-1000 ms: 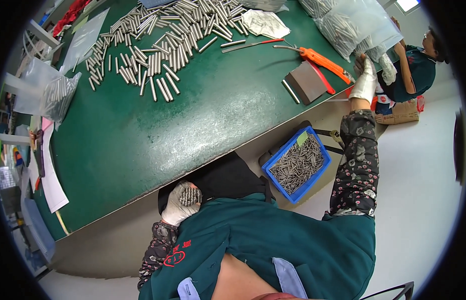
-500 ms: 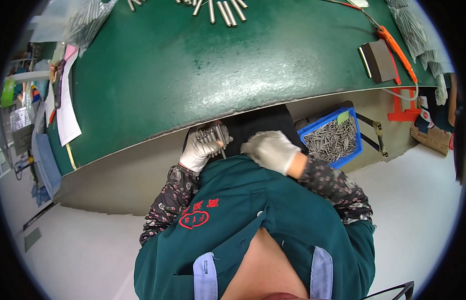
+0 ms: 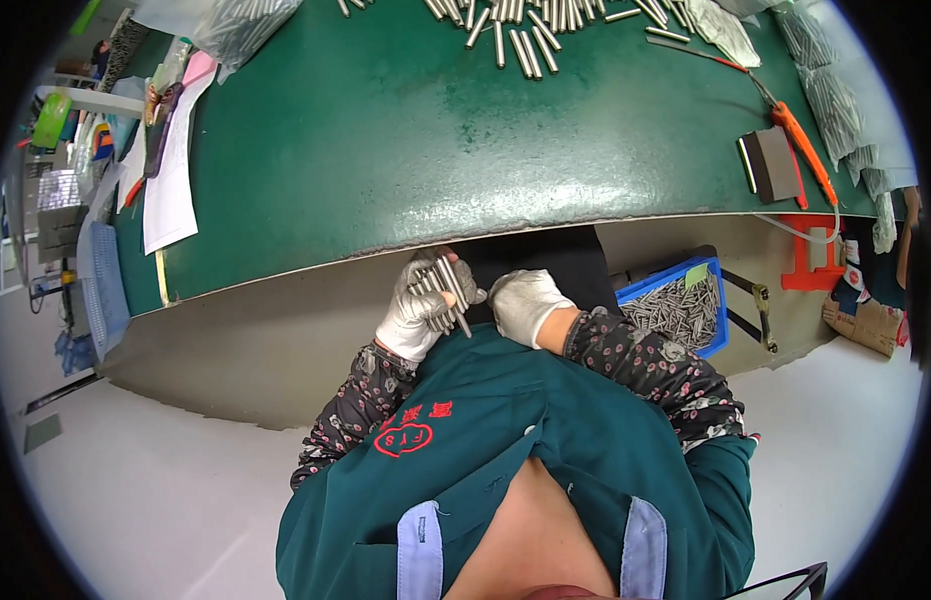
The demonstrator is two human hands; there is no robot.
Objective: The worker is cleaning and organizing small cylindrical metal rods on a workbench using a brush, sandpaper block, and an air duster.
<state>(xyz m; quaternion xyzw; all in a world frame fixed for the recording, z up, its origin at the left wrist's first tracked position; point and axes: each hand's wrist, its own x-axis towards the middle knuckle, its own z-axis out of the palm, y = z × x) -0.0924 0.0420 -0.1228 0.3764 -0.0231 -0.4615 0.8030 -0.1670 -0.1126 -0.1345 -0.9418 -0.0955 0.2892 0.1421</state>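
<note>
My left hand (image 3: 414,312), in a white glove with bare fingertips showing, is closed around a bundle of slim metal pins (image 3: 452,298). The pins lie side by side across the palm, and one sticks out below the rest. Just to the right, my right hand (image 3: 527,304) is curled, its gloved fingers bent toward the pins. Whatever those fingers may hold is hidden behind the back of the glove. Both hands are over my lap, in front of the green table's (image 3: 386,170) near edge.
A blue bin (image 3: 722,338) of small metal pins stands low at the right. More metal pins (image 3: 526,52) lie loose at the table's far side. Bagged pins (image 3: 828,110), an orange-handled tool (image 3: 804,140) and a dark block (image 3: 773,166) sit right; papers (image 3: 176,200) lie left.
The view has shifted, so the table and bin appear lower and more loose pins show. My right hand, blurred before, has moved left, closer to the pins in my left hand.
</note>
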